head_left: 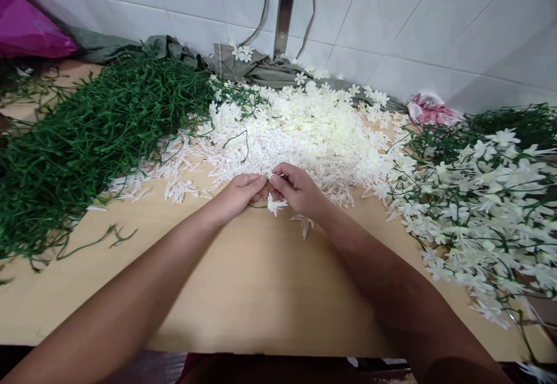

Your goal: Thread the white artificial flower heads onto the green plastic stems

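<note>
My left hand (247, 191) pinches a thin green plastic stem near the middle of the table. Close against it, my right hand (292, 187) has thumb and forefinger pressed together at the same stem's tip; the small piece between them is mostly hidden, perhaps a white part. A white artificial flower (275, 205) hangs just below the fingertips, seemingly on that stem. Right behind both hands lies a heap of thin white sticks (278, 149), and beyond it a pile of loose white petal blossoms (317, 111).
At left spreads a large heap of green plastic stems (100, 123). Assembled white flowers on stems (483, 198) are piled at right. A pink-and-white cloth (433, 109), a magenta bag (30, 21) and a metal post (285, 13) stand along the tiled wall. The wooden table's (261, 291) front edge is nearest me.
</note>
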`<state>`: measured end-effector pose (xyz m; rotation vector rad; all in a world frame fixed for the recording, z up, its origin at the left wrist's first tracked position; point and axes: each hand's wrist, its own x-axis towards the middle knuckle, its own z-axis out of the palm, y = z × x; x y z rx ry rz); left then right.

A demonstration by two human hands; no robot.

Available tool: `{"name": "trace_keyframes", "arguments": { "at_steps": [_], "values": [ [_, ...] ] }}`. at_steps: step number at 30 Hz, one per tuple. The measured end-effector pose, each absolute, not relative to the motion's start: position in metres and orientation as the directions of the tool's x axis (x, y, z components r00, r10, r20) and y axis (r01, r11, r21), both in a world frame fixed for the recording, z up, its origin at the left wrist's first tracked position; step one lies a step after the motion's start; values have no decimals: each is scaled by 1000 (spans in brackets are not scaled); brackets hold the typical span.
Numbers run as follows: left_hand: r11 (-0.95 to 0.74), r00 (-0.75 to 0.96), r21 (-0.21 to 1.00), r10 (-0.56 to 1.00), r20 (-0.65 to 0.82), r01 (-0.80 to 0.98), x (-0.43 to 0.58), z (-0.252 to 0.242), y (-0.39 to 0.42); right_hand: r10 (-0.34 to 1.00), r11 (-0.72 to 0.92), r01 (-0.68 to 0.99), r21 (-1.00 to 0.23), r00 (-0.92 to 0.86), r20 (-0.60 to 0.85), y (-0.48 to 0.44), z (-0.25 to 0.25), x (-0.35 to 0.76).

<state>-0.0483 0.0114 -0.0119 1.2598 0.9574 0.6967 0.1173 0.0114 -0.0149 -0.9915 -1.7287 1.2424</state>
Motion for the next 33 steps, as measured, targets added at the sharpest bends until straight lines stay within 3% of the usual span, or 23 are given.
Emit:
{"name": "trace_keyframes", "arguments": {
  "at_steps": [10,28,33],
  "values": [
    [171,480,985,864,-152,5,-49,-10,12,923,-93,-35,-995,-377,-73,12,-13,116],
    [10,507,998,861,-43,68,-49,-14,10,886,-119,-102,-988,-459,-59,12,-19,119],
    [16,526,1000,850,-19,11,-47,-15,8,862,-142,18,-990,-490,-133,12,-18,122]
  ]
}}
